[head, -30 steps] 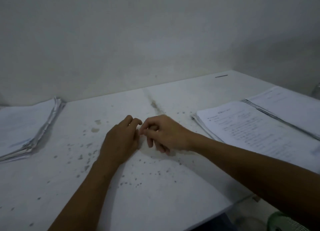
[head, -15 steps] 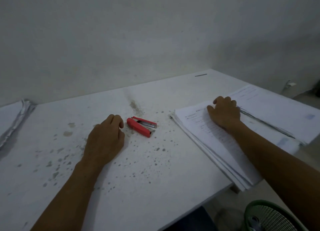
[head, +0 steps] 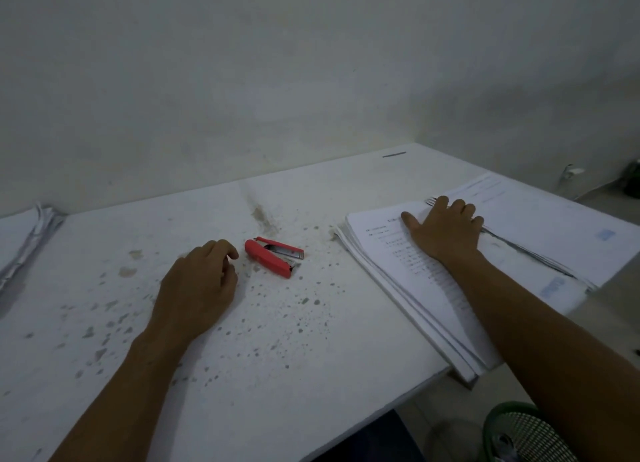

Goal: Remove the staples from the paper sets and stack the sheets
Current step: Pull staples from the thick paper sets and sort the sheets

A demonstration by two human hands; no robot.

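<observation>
A red staple remover (head: 273, 257) lies on the white table (head: 277, 340) near its middle. Just left of it rests my left hand (head: 201, 281), fingers loosely curled, holding nothing. My right hand (head: 441, 229) lies flat with spread fingers on the top sheet of a printed paper stack (head: 398, 278) at the right. A second paper stack (head: 540, 226) lies behind and to the right of that one. Another pile of sheets (head: 20, 250) sits at the far left edge.
A green mesh bin (head: 519, 434) stands on the floor below the table's right corner. The tabletop is speckled with dark spots. A plain wall runs close behind the table. The right-hand stack overhangs the table's front edge.
My right hand left the staple remover on the table and moved right onto the printed stack, where it has spread flat. My left hand stays beside the remover. The view shifted right.
</observation>
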